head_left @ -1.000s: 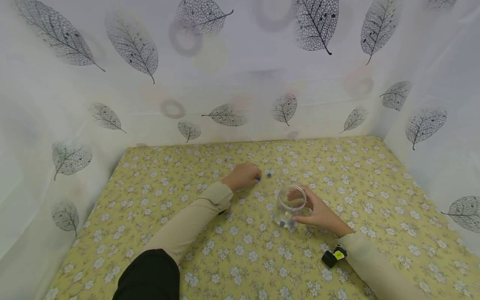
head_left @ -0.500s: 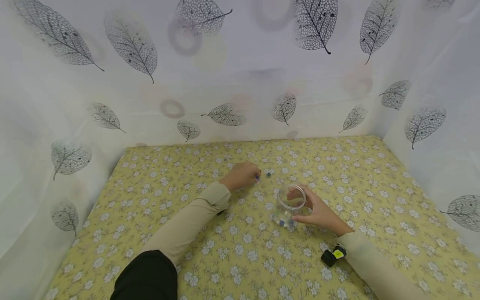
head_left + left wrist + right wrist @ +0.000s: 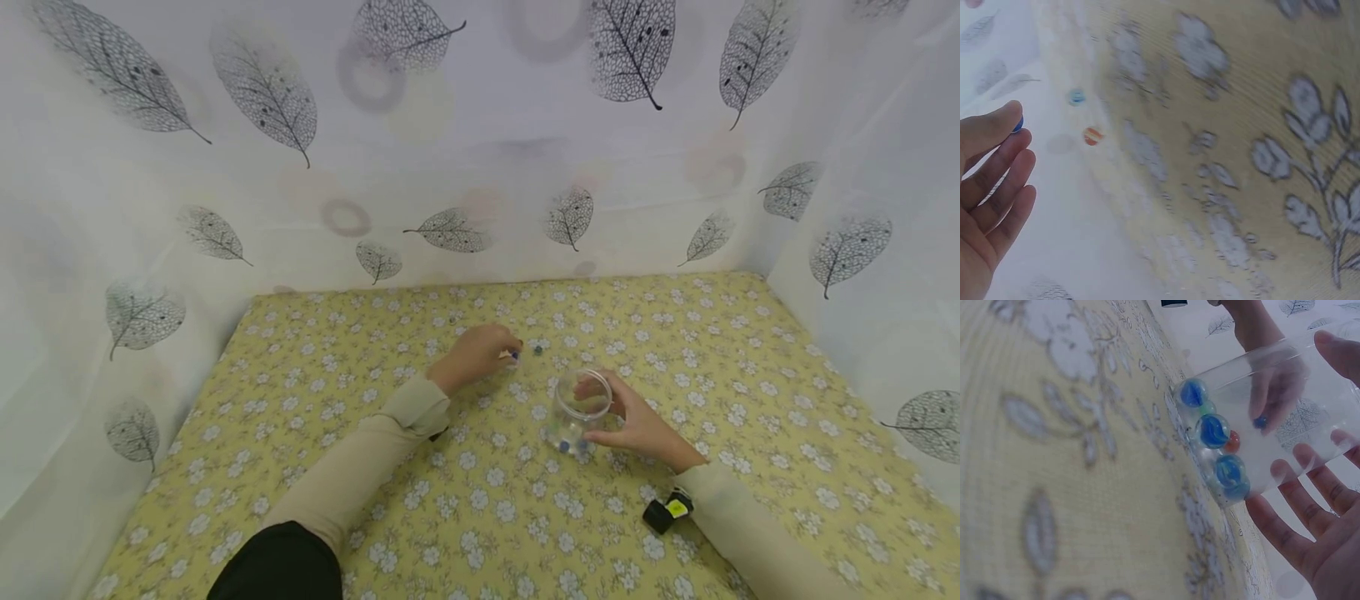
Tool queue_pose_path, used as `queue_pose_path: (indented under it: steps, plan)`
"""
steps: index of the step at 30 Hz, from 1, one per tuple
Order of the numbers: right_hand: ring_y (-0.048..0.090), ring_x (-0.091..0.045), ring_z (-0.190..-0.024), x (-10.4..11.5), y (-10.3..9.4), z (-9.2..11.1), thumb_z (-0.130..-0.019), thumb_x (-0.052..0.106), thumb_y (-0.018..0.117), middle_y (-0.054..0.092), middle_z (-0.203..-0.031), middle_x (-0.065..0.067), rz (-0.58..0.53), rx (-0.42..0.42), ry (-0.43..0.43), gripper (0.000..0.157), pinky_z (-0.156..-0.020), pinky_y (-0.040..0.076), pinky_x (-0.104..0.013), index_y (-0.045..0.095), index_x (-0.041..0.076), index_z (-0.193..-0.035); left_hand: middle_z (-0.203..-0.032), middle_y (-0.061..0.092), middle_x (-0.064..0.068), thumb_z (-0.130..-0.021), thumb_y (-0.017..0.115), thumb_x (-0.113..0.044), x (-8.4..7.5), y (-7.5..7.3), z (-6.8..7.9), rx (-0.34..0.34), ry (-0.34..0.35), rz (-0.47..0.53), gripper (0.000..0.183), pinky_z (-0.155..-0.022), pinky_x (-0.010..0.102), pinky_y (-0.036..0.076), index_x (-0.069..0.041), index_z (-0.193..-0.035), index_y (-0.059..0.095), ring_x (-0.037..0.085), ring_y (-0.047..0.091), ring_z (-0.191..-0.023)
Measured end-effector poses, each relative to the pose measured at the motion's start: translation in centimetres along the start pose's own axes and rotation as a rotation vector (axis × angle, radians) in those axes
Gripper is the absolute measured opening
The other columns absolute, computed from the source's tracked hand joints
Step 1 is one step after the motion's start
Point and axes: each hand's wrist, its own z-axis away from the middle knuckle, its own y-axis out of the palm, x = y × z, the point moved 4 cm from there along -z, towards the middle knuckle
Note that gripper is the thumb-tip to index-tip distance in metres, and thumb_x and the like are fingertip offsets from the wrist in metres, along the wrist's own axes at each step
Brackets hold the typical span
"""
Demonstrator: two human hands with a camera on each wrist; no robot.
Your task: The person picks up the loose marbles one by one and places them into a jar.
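My left hand is over the far middle of the table, pinching a blue marble between thumb and index finger. The other fingers are loosely bent below it. Past that hand lie a teal marble and an orange-striped marble. A clear plastic jar stands upright and lidless, nearer to me and to the right. My right hand holds it from the right, thumb on the near side and fingers round the far side. Several marbles, including a blue swirled marble and a red-orange marble, lie on its bottom.
A yellow flowered cloth covers the table. White leaf-printed sheeting closes off the back and both sides. Beyond my left hand a small clear object lies on the cloth. A black wrist device sits at my right cuff.
My left wrist and forearm have shifted left and toward me, while the fingertips with the blue marble stay almost in place. The right hand and jar have not moved.
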Motion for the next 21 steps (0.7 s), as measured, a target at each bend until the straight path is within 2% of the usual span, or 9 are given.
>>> queue_pose_path:
  steps: [6, 10, 15, 21]
  plan:
    - [0.053, -0.006, -0.114, 0.0, 0.1, 0.1, -0.079, 0.000, 0.072, 0.050, -0.126, -0.018, 0.005, 0.001, 0.006, 0.071, -0.092, 0.050, -0.026, 0.035, 0.003, -0.138, -0.099, 0.072, 0.002, -0.085, 0.069, -0.018, -1.4, -1.5, 1.2, -0.103, 0.029, 0.069, 0.020, -0.081, 0.027, 0.054, -0.010, -0.103, 0.072, 0.014, 0.066, -0.088]
    - [0.053, -0.007, -0.114, 0.0, 0.0, 0.1, -0.079, 0.000, 0.072, 0.049, -0.126, -0.017, 0.001, 0.002, 0.003, 0.071, -0.092, 0.050, -0.026, 0.035, 0.004, -0.139, -0.099, 0.072, 0.002, -0.083, 0.071, -0.018, -2.3, -2.4, 1.7, -0.169, 0.059, 0.081, 0.020, -0.080, 0.027, 0.055, -0.011, -0.101, 0.073, 0.014, 0.067, -0.086]
    - [0.054, -0.010, -0.114, -0.1, 0.0, 0.1, -0.080, 0.002, 0.072, 0.049, -0.127, -0.017, 0.003, 0.006, 0.004, 0.071, -0.091, 0.050, -0.026, 0.034, 0.003, -0.140, -0.097, 0.073, -0.001, -0.084, 0.071, -0.021, -3.5, -3.5, 2.3, -0.214, 0.056, 0.098, 0.018, -0.079, 0.027, 0.054, -0.014, -0.101, 0.073, 0.012, 0.066, -0.086]
    - [0.053, -0.012, -0.114, -0.1, 0.0, 0.1, -0.080, 0.001, 0.071, 0.049, -0.127, -0.018, 0.005, 0.009, 0.002, 0.069, -0.091, 0.050, -0.026, 0.034, 0.002, -0.139, -0.097, 0.072, -0.001, -0.086, 0.069, -0.021, -5.2, -4.6, 3.1, -0.258, 0.068, 0.182, 0.018, -0.079, 0.026, 0.053, -0.014, -0.102, 0.073, 0.013, 0.066, -0.087]
